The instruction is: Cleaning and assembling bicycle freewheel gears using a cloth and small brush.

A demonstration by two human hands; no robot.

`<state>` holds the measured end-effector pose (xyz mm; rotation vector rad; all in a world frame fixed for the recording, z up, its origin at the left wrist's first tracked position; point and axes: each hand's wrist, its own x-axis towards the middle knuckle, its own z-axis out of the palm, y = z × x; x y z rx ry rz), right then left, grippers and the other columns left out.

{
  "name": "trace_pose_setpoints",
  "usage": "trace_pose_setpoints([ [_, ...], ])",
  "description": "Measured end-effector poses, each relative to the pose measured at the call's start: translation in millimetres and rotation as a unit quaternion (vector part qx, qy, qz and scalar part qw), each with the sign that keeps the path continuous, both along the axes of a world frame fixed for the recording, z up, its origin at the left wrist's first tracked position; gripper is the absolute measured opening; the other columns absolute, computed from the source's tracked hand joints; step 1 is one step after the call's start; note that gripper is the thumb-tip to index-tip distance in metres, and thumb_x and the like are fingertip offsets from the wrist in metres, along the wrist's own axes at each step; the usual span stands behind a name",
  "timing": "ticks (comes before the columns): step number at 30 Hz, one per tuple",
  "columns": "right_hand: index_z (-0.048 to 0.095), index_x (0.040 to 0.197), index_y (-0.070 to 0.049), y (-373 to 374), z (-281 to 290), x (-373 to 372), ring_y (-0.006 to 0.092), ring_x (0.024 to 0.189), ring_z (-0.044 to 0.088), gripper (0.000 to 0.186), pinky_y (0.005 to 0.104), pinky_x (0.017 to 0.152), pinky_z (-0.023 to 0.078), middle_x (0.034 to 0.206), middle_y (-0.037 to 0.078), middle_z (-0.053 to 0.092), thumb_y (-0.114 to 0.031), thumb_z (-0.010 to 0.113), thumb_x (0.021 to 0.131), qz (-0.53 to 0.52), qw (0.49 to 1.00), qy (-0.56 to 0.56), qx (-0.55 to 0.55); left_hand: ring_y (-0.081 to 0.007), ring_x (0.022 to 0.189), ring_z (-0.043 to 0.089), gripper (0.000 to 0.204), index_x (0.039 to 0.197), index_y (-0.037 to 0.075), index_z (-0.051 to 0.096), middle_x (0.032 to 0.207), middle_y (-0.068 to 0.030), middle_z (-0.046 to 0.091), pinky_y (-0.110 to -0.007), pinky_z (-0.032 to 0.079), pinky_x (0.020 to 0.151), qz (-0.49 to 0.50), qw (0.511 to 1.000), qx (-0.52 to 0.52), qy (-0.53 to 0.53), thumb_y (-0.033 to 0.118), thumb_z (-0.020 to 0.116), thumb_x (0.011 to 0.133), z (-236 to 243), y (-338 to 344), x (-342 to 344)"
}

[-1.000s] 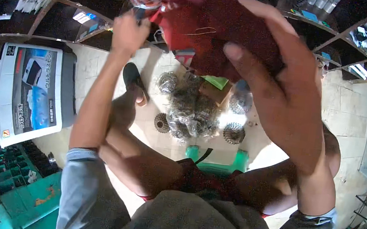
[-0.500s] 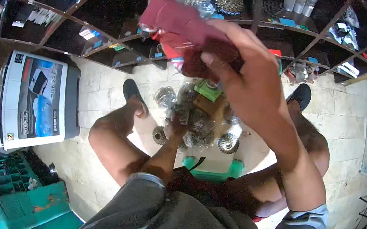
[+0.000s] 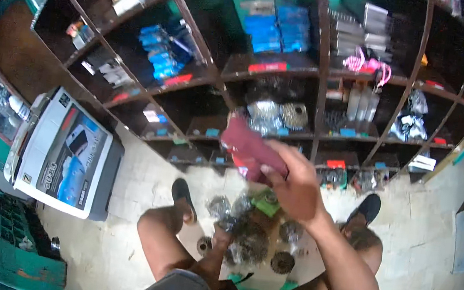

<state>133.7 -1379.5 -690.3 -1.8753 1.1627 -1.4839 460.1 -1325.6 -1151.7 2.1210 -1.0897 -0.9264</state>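
Note:
My right hand (image 3: pixel 293 184) is raised in front of me, closed around a crumpled maroon cloth (image 3: pixel 248 149). Below it my left hand (image 3: pixel 222 237) reaches down into a pile of grey metal sprockets (image 3: pixel 248 239) lying on a pale round board (image 3: pixel 301 267) between my knees. The fingers rest among the sprockets, and I cannot tell whether they grip one. A small green box (image 3: pixel 266 202) sits at the far side of the pile. My feet in dark shoes (image 3: pixel 182 190) flank the board on the tiled floor.
Dark shelving (image 3: pixel 318 80) with blue boxes, bottles and bagged metal parts fills the wall ahead. A large printed carton (image 3: pixel 64 154) stands at the left. Green crates (image 3: pixel 4 249) sit at the lower left, and a green tray edge (image 3: pixel 260 284) shows near my lap.
My left hand let go of the cloth and dropped to the sprocket pile. My right hand carried the cloth out away from my face, and the shelves came into view.

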Motion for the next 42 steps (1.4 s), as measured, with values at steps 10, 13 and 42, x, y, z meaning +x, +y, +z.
trace_pose_setpoints([
  [10, 0.062, 0.136, -0.005, -10, -12, -12, 0.0356, 0.115, 0.066, 0.045, 0.041, 0.1, 0.05, 0.123, 0.02, 0.067, -0.014, 0.073, 0.093, 0.003, 0.993, 0.025, 0.119, -0.0314, 0.102, 0.071, 0.081, 0.128, 0.005, 0.049, 0.114, -0.0159, 0.071, -0.042, 0.056, 0.093, -0.032, 0.991, -0.04, -0.126, 0.031, 0.093, 0.066, 204, -24, -54],
  [13, 0.062, 0.139, -0.007, -16, -25, -7, 0.0376, 0.121, 0.063, 0.049, 0.0424, 0.105, 0.048, 0.127, 0.022, 0.065, -0.02, 0.073, 0.093, -0.03, 0.99, 0.06, 0.122, -0.025, 0.106, 0.065, 0.079, 0.129, 0.003, 0.049, 0.115, -0.0096, 0.064, -0.037, 0.054, 0.094, -0.111, 0.967, -0.148, 0.175, 0.016, 0.092, 0.064, 287, -45, -56],
  [42, 0.05, 0.147, -0.001, -7, -19, 44, 0.0202, 0.13, 0.054, 0.054, 0.0367, 0.111, 0.042, 0.139, 0.014, 0.06, -0.021, 0.069, 0.1, 0.095, 0.969, 0.028, 0.225, -0.0219, 0.127, 0.058, 0.102, 0.153, 0.007, 0.041, 0.14, -0.0113, 0.057, -0.038, 0.047, 0.11, -0.31, 0.879, -0.227, 0.282, 0.013, 0.095, 0.067, 401, -94, -63],
])
